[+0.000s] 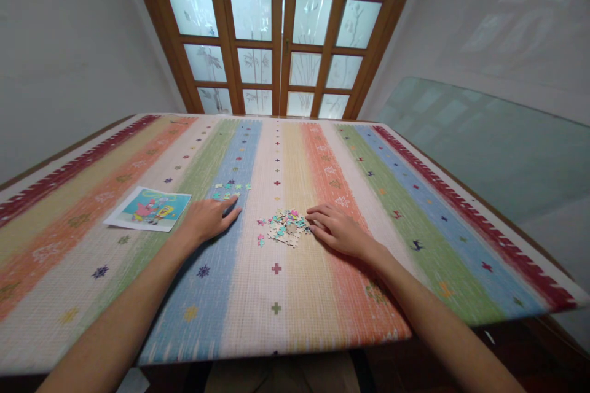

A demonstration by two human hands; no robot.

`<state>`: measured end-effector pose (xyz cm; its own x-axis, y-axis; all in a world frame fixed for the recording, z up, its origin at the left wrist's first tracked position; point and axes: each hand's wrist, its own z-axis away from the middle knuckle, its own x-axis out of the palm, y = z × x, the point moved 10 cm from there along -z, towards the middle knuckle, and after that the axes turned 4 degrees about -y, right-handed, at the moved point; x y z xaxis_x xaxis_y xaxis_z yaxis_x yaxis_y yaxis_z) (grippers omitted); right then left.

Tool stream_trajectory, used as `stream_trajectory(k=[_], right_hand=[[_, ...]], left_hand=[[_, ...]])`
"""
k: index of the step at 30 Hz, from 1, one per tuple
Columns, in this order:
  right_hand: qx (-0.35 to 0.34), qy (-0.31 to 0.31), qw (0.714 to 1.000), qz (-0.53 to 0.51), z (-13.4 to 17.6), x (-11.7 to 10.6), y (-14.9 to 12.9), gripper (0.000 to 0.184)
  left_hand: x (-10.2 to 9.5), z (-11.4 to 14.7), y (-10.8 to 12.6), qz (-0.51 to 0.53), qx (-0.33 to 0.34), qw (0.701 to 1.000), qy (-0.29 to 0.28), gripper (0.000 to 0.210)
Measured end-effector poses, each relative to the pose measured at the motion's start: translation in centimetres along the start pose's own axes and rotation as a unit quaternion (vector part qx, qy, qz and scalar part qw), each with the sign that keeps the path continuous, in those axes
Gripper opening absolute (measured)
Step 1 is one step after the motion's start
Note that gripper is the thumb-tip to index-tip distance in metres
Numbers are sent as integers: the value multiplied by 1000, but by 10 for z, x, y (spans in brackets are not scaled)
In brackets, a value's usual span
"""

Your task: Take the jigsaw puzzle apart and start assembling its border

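A loose pile of jigsaw puzzle pieces [288,228] lies on the striped cloth in front of me, its pieces teal, pink and pale. Further left, several teal and yellow pieces [222,194] are set out in small rows on a blue stripe. My left hand [207,219] rests beside those rows, index finger stretched onto the nearest pieces and thumb apart. At the pile's right edge lies my right hand [338,230], fingers extended and loosely bent, fingertips touching the outer pieces. A cartoon picture sheet [152,209] lies left of my left hand.
The striped tablecloth [276,295] covers a wide table whose front edge is close to me. Wooden doors with frosted panes [279,43] stand behind the table. A greenish glass sheet [488,141] leans by the right wall.
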<state>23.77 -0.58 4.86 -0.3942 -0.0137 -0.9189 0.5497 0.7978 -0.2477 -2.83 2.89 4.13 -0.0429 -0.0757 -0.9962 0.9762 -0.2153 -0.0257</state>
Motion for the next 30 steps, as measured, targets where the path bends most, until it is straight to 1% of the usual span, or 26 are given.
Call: stream_trajectory(k=[3, 6, 7, 9, 12, 14, 16, 19, 22, 25, 30], right_hand=[[1, 1, 1000, -2, 0, 0, 1, 24], [-1, 2, 1000, -1, 0, 0, 0, 24], [0, 3, 1000, -1, 0, -1, 0, 24], [1, 3, 1000, 1, 0, -1, 0, 24], [2, 3, 1000, 3, -1, -2, -2, 24], [2, 5, 1000, 4, -1, -3, -3, 24], [-1, 10, 1000, 3, -1, -4, -3, 24], [-6, 24, 1000, 0, -1, -5, -3, 24], [-10, 51, 999, -5, -1, -8, -7, 23], [-20, 74, 997, -15, -3, -11, -19, 23], [-67, 60, 996, -23, -7, -7, -53, 19]], left_hand=[[-5, 1, -2, 7, -11, 1000, 23, 52], [-11, 3, -3, 40, -7, 996, 79, 49], [-13, 4, 0, 61, 7, 993, 98, 48], [-14, 7, 13, 114, 57, 983, 129, 46], [-14, 14, 44, 198, 149, 957, 148, 42], [-14, 20, 65, 237, 195, 941, 145, 39], [-14, 24, 81, 256, 215, 932, 144, 36], [-12, 28, 95, 263, 230, 927, 134, 33], [-7, 30, 101, 262, 237, 928, 117, 28], [-5, 30, 101, 261, 236, 930, 110, 24], [-9, 30, 102, 277, 241, 924, 106, 25]])
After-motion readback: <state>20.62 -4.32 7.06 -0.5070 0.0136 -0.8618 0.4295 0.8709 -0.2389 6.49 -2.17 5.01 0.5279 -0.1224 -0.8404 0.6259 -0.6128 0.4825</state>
